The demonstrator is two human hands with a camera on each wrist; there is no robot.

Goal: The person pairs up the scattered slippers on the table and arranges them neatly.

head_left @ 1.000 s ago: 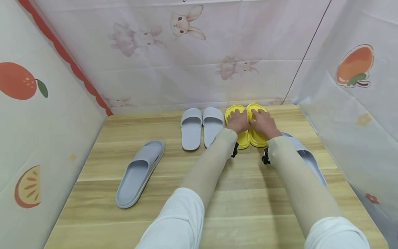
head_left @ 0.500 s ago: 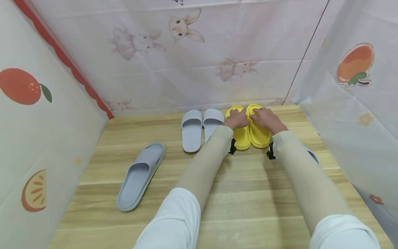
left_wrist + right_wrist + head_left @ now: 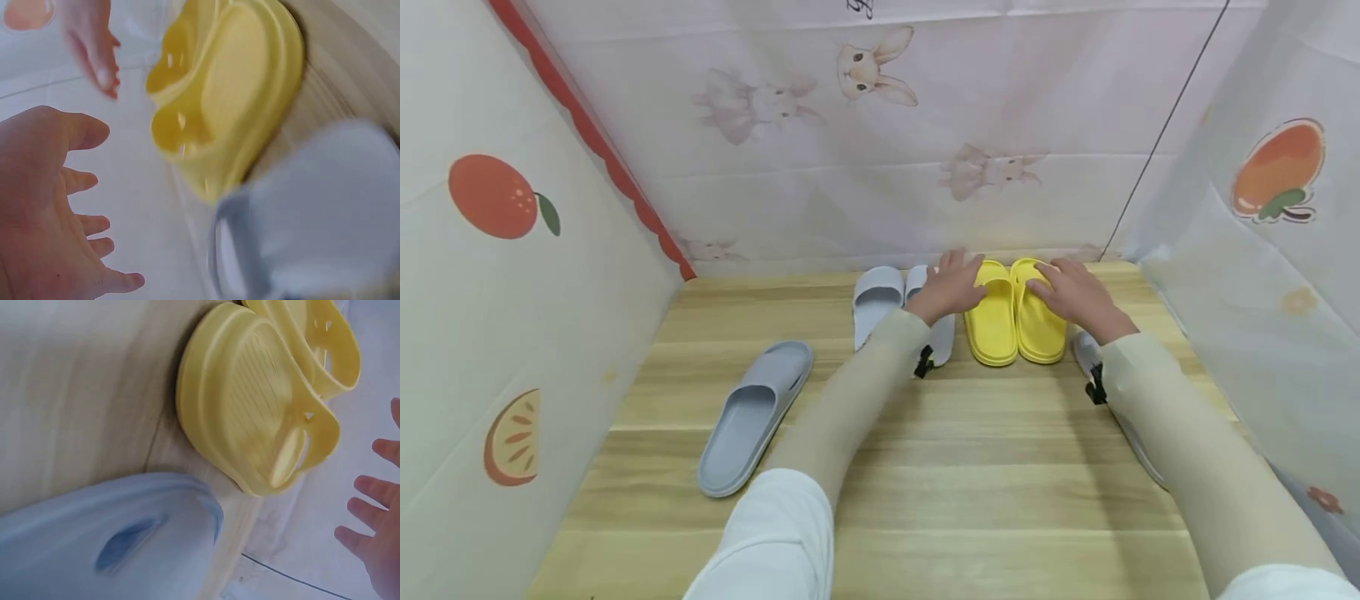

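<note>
A pair of yellow slippers (image 3: 991, 333) stands side by side against the back wall, toes to the wall. My left hand (image 3: 951, 287) hovers with spread fingers over the right one of two light grey slippers (image 3: 874, 307), partly hiding it. In the left wrist view, that hand (image 3: 44, 200) holds nothing and is apart from the yellow pair. My right hand (image 3: 1078, 298) is above the toe of the right yellow slipper. Its fingers look straight and free of the slipper in the right wrist view, where the hand (image 3: 381, 519) shows at the right edge.
A single grey-blue slipper (image 3: 752, 421) lies angled on the left of the wood-grain floor (image 3: 970, 500). Another grey slipper (image 3: 1138, 454) lies at the right, mostly hidden under my right forearm. Printed fabric walls (image 3: 820, 208) enclose the back and both sides.
Both hands have come away from the yellow slippers. The left moved left over the light grey pair, and the right shifted right. The yellow slippers stay side by side.
</note>
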